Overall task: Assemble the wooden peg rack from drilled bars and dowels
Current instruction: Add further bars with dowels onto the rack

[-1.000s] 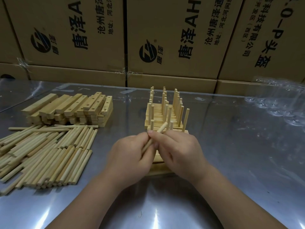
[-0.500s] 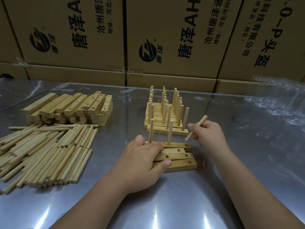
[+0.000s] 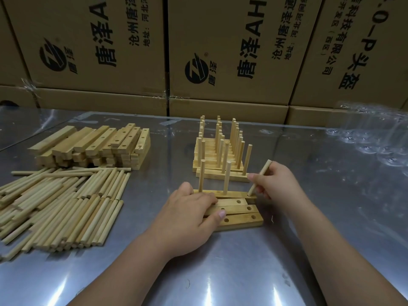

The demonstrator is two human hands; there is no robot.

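Right hand (image 3: 278,187): fingers (image 3: 254,178) clamped on a smooth, round, pale dowel (image 3: 265,168), tilted, lower end at the right-end hole of the far bar (image 3: 234,193); depth of seating not discernible.

Far bar: rectangular light wood, flat on the surface (image 3: 220,274), with two upright dowels (image 3: 227,178) in its left and middle holes.

Left hand (image 3: 187,215): fingers extended, close together and gripping nothing, pressed flat on three drilled bars (image 3: 242,210) side by side just in front of the far bar; round holes visible at their uncovered right ends.

Just behind, finished racks (image 3: 220,155): bars packed edge to edge, rows of vertical pegs.

At left, stack of bars (image 3: 95,146), square-edged, some with holes facing up; nearer, loose dowels (image 3: 61,206), a broad heap of roughly parallel cylindrical rods.

Surface: polished metal, glossy, with streaked reflections.

Along the back, brown cardboard cartons (image 3: 231,40) with black printed characters and a round logo. At right, crinkled clear plastic film (image 3: 371,138).
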